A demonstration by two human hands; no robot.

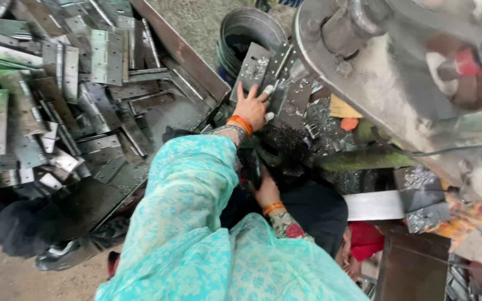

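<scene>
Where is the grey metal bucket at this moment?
In the head view, the grey metal bucket stands at top centre, just beyond the left hand, between the tray of hinges and the machine.

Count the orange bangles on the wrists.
2. One bangle is on the left wrist, behind the left hand that presses a metal plate. The other bangle is on the right wrist, below the right hand. Sleeves may hide more.

Heap of flat metal hinge plates (57, 95) in tray at left; round metal bucket (246, 33) behind left hand (251, 107); right hand (267, 189) nearer, below.
</scene>
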